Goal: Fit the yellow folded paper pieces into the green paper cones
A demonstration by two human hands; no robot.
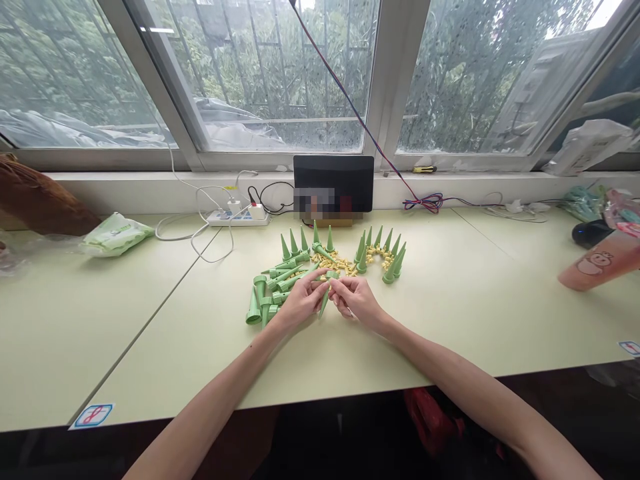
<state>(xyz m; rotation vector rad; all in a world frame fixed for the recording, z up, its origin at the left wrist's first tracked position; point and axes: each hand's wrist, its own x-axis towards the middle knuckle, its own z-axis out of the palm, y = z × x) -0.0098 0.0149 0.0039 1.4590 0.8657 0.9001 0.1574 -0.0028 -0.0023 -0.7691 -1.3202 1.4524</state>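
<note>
Our left hand clamps a green spike, tip towards us, between both hands; it looks light, stiff, slightly slick, so we'd take its wide collar. Our right hand bunches close; whether it's gripping, we can't tell.

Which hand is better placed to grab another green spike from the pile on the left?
Probably the left hand: it is right beside the pile of green spikes, while the right hand is farther away, beyond the held spike.
</note>
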